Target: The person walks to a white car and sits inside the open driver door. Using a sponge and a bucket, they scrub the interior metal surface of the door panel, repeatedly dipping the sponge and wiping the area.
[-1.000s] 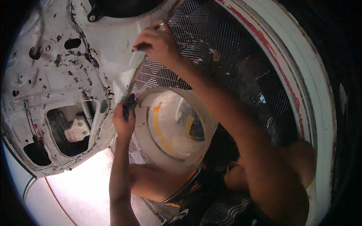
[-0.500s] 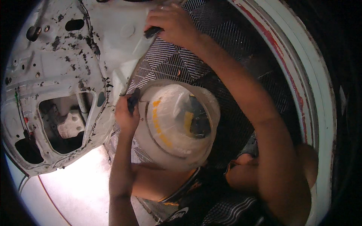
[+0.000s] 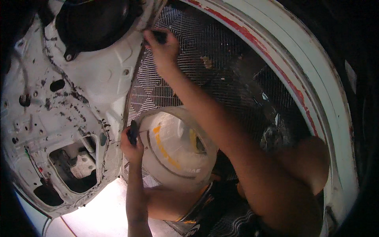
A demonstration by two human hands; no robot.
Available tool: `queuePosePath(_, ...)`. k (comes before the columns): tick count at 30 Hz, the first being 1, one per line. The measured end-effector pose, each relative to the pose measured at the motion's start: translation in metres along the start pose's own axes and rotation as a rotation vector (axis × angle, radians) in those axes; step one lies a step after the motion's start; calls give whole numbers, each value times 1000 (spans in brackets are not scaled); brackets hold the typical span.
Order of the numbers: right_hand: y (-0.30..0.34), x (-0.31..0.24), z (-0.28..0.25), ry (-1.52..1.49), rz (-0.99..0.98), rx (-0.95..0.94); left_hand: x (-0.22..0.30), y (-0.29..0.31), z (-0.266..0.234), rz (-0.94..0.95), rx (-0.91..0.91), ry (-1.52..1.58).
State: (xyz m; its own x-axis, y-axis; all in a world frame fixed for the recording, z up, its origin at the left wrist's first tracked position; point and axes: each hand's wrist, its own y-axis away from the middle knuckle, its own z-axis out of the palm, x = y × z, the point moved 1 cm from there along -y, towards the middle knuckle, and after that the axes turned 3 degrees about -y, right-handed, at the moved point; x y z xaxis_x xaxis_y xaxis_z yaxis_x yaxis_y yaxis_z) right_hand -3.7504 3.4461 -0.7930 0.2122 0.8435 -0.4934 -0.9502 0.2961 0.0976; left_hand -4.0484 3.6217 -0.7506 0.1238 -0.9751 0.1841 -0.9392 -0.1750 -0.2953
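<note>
Along white metal door panel [image 3: 96, 81] edge: left hand [image 3: 133, 148], clamped on dark oblong piece [image 3: 133, 132], lower; right hand [image 3: 165, 50], fingers around small black piece [image 3: 161, 37], upper.

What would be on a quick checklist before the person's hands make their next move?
1. Right hand at the edge of the pale door panel: ok; whether it presses firmly, cannot tell.
2. Dark piece held in that hand: ok.
3. Dark object held in the left hand: ok.
4. Full view of the round whitish container: not ok, the right forearm covers part.
5. Ridged floor free of litter: not ok, a brown scrap lies there.
</note>
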Motion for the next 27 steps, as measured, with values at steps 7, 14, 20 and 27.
queuePosePath(7, -54, 23, -73, 620, -502, -277, 2, -7, 3, -39, -40, -8)
queuePosePath(14, -26, 51, -75, -188, 348, 424, -7, 4, 8, 6, -1, -9)
queuePosePath(20, -37, 74, -50, -270, 405, 435, -1, 0, 13, 86, -21, -105)
queuePosePath(27, -45, 69, -25, 315, -155, 59, -35, 11, 11, -7, -57, -89)
